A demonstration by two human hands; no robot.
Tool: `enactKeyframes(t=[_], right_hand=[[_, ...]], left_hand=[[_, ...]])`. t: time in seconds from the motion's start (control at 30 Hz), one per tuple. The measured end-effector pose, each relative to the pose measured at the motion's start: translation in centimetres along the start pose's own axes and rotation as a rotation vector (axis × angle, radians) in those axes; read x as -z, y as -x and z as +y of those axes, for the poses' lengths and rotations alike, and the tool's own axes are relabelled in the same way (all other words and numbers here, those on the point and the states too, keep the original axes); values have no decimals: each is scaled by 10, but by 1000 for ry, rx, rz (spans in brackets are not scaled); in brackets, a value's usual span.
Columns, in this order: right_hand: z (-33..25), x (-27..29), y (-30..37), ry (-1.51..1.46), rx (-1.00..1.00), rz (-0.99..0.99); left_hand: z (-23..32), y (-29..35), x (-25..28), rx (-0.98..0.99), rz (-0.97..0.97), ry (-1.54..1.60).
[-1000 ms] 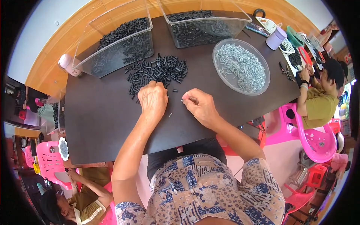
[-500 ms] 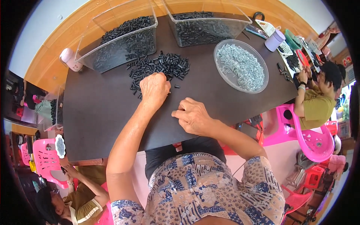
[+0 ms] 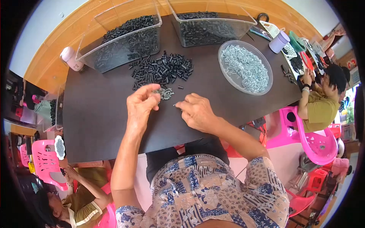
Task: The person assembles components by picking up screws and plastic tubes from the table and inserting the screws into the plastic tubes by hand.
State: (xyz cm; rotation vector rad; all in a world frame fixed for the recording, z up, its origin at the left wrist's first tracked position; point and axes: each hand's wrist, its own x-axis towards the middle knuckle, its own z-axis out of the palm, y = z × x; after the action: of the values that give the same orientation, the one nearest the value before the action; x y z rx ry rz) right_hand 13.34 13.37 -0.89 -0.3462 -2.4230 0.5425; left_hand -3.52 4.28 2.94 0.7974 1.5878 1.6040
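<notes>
My left hand (image 3: 141, 104) hovers over the near side of the dark table, its thumb and index finger apart and nothing visible between them. Just beyond its fingertips lies a small heap of silvery metal pieces (image 3: 166, 93). Behind that spreads a loose pile of short black tubes (image 3: 163, 70), with one lone black tube (image 3: 180, 87) to its right. My right hand (image 3: 195, 112) is closed in a pinch; a tiny silvery metal piece (image 3: 174, 105) shows at its fingertips. To the right, a round clear tray (image 3: 224, 72) holds many similar silvery pieces.
Two clear bins (image 3: 131, 37) (image 3: 213, 21) full of black tubes stand at the back. A pink bottle (image 3: 72, 59) is at far left, a lilac cup (image 3: 279, 41) and pliers (image 3: 288, 73) at right. Co-workers sit at right (image 3: 323, 102) and lower left (image 3: 81, 193).
My left hand has drawn back from the black pile and its fingers have parted, uncovering the small silvery heap. My right hand has shifted slightly away from me.
</notes>
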Motion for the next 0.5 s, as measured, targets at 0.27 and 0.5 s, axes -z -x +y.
enactKeyframes(t=[0.27, 0.5], right_hand=[[-10, 8, -3, -323, -243, 86], [-33, 15, -1, -520, -453, 75]], left_hand=[[-17, 30, 1, 128, -117, 281], [-22, 44, -6, 143, -97, 447]])
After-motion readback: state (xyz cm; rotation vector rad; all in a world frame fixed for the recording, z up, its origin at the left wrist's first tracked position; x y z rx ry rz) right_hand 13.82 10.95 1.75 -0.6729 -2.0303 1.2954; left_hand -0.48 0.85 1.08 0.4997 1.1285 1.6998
